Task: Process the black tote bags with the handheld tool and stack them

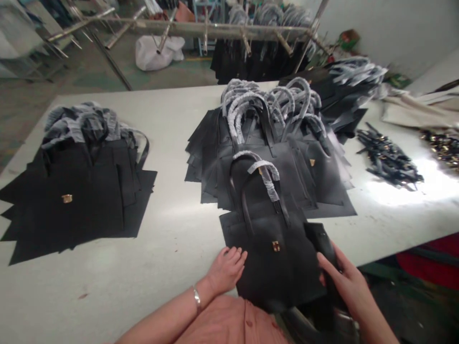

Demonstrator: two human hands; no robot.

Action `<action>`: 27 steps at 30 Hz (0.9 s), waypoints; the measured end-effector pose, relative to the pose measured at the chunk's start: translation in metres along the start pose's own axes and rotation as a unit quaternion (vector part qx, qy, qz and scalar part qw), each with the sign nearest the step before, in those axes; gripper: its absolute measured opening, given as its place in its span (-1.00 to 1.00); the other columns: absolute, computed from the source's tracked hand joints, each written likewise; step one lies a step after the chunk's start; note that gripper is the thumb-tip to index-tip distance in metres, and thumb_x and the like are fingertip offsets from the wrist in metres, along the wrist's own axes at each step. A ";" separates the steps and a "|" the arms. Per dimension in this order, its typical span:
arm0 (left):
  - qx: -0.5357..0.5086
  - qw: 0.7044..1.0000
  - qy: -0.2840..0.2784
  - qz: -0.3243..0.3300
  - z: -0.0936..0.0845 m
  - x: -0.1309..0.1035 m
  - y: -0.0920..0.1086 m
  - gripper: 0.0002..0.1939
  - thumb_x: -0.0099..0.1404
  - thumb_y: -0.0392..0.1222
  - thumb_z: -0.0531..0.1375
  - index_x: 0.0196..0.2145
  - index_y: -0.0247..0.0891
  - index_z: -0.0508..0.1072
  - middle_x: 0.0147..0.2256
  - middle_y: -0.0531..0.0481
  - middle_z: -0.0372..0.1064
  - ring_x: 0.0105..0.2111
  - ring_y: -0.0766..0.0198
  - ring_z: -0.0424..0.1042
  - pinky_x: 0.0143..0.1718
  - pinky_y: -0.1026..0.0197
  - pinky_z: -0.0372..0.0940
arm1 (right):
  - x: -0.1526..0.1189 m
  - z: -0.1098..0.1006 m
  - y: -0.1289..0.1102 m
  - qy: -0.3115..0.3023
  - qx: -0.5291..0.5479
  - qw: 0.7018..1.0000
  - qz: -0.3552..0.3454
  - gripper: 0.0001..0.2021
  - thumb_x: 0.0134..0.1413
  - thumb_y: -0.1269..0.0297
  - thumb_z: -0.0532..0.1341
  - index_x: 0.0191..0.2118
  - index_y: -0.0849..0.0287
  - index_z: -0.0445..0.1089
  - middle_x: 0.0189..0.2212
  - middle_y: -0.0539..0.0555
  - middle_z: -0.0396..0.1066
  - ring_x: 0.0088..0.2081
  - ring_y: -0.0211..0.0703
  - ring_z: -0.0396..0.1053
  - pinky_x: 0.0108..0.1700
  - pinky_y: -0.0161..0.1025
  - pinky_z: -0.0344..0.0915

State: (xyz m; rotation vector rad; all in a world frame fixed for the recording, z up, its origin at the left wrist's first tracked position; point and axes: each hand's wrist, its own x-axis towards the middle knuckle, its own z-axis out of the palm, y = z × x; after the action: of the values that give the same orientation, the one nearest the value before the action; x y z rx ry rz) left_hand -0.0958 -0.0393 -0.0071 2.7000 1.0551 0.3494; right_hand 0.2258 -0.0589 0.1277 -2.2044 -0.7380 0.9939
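Note:
A flat black handbag panel (pixel 265 277) with a gold lock plate (pixel 276 246) lies at the table's front edge. Its thin handles (pixel 247 210) reach away from me, one partly wrapped in clear plastic. My left hand (pixel 228 268) is closed at the panel's left edge, fingers bent together over it. In my right hand (pixel 346 279), thumb and fingers grip a long black leather strap (pixel 322 241) over the panel's right side. The strap's lower end hangs past the table edge, where it is dark and blurred.
Behind the panel spreads a pile of similar black panels (pixel 211 167) with plastic-wrapped handles. Another stack (pixel 86 177) lies at left. Small black straps with metal fittings (pixel 390 157) are heaped at right on the white table (pixel 172 282). A metal rack (pixel 222 31) stands beyond the table.

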 end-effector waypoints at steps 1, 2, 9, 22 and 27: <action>0.004 1.000 0.003 -0.007 -0.001 -0.004 -0.001 -0.59 0.41 -0.24 0.04 0.18 -0.30 0.31 0.04 -0.21 0.40 0.01 0.04 0.35 0.02 -0.03 0.16 | -0.003 -0.010 0.008 0.004 0.019 1.000 0.017 -0.10 -0.13 -0.16 0.36 0.32 0.12 0.19 -0.67 -0.09 0.40 -0.64 -0.13 0.34 -0.56 -0.24 0.29; 0.008 1.000 0.006 -0.014 -0.003 -0.008 -0.003 -0.59 0.41 -0.26 0.03 0.18 -0.29 0.32 0.04 -0.21 0.41 0.01 0.04 0.36 0.01 -0.03 0.16 | -0.006 -0.020 0.016 0.008 0.036 0.999 0.033 -0.08 -0.12 -0.16 0.35 0.34 0.12 0.15 -0.66 -0.09 0.40 -0.64 -0.15 0.33 -0.56 -0.25 0.28; 0.041 0.995 0.027 -0.081 -0.017 -0.010 -0.004 -0.69 0.38 -0.29 0.06 0.02 -0.28 0.46 -0.01 -0.22 0.44 -0.07 0.00 0.41 -0.04 -0.06 0.22 | -0.039 -0.068 0.062 0.087 0.093 0.985 0.115 0.01 -0.18 -0.13 0.39 0.38 0.09 0.05 -0.60 -0.11 0.42 -0.63 -0.16 0.35 -0.57 -0.27 0.27; -0.046 0.988 -0.099 0.108 0.005 0.076 0.033 -0.36 0.40 0.13 0.09 0.32 -0.16 0.12 0.39 -0.12 -0.13 0.39 0.05 -0.19 0.35 -0.16 -0.24 | -0.052 -0.037 0.080 0.030 0.075 0.990 0.115 -0.04 -0.11 -0.21 0.31 0.38 0.04 0.04 -0.61 -0.11 0.41 -0.65 -0.14 0.34 -0.58 -0.24 0.26; -0.069 0.982 -0.104 0.143 0.001 0.072 0.026 -0.37 0.42 0.13 0.07 0.31 -0.25 0.14 0.38 -0.18 -0.09 0.39 0.04 -0.19 0.35 -0.15 -0.21 | -0.035 -0.002 0.054 -0.060 0.001 0.996 0.059 -0.08 -0.11 -0.15 0.29 0.36 0.14 0.10 -0.67 -0.11 0.38 -0.62 -0.10 0.38 -0.54 -0.24 0.30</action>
State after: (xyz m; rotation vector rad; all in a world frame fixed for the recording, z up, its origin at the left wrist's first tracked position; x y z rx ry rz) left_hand -0.0273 -0.0087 0.0096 2.6905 0.5644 0.1736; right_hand 0.2202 -0.1192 0.1064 -2.2225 -0.6658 1.1946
